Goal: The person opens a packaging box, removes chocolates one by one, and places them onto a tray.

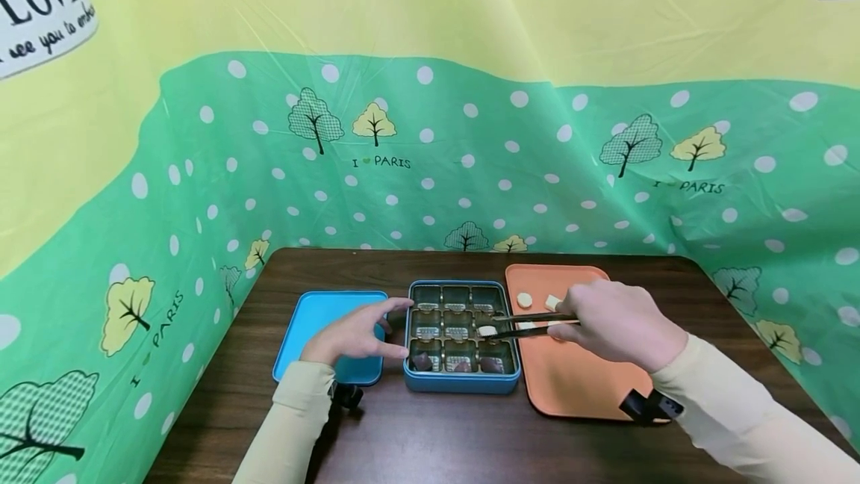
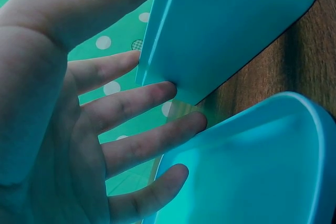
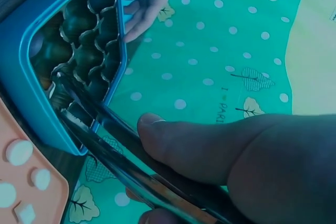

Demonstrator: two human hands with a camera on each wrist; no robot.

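A blue box (image 1: 462,382) with a divided dark insert stands in the middle of the table. Along its left side lies my left hand (image 1: 359,331), thumb and fingers spread, fingertips right at the wall. In the left wrist view its fingers extend fairly straight beside the blue wall (image 2: 236,24). My right hand (image 1: 608,320) grips dark tongs (image 1: 531,317), which reach from the right into the box. At their tips is a small white piece (image 1: 487,331), over the right compartment of the middle row. Dark pieces (image 1: 493,364) sit in the front row.
An orange tray (image 1: 571,387) lies right of the box, with several pale pieces, among them a round one (image 1: 524,300) and a square one (image 1: 552,302). The blue lid (image 1: 329,308) is at the left, partly under my left hand. A patterned cloth (image 1: 430,193) hangs behind the table.
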